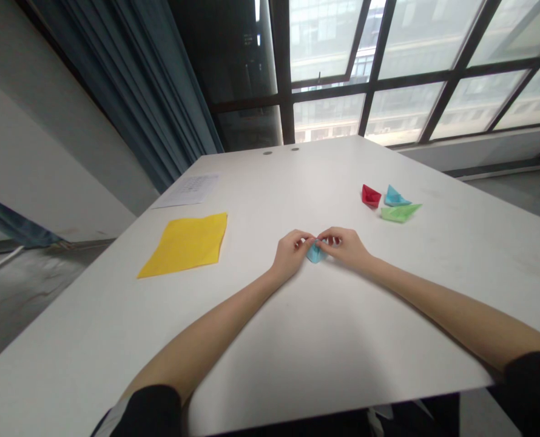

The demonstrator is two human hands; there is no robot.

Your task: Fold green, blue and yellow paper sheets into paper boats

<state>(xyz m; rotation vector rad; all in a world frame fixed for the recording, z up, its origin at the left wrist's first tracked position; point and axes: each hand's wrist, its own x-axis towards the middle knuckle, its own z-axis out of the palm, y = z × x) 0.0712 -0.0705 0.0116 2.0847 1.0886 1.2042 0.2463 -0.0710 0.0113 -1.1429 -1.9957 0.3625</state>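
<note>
Windows [329, 118] fill the upper right of the frame, beyond our table [270, 346]. Near the centre, our left hand [292, 250] and right hand [346, 247] both pinch the blue paper [315, 254]; yellow paper [185, 246] lies at left.

short black sleeves [155, 411] with pale grey parts [111, 420] leave the forearms [233, 321] and fingers [301, 234] bare.
</note>
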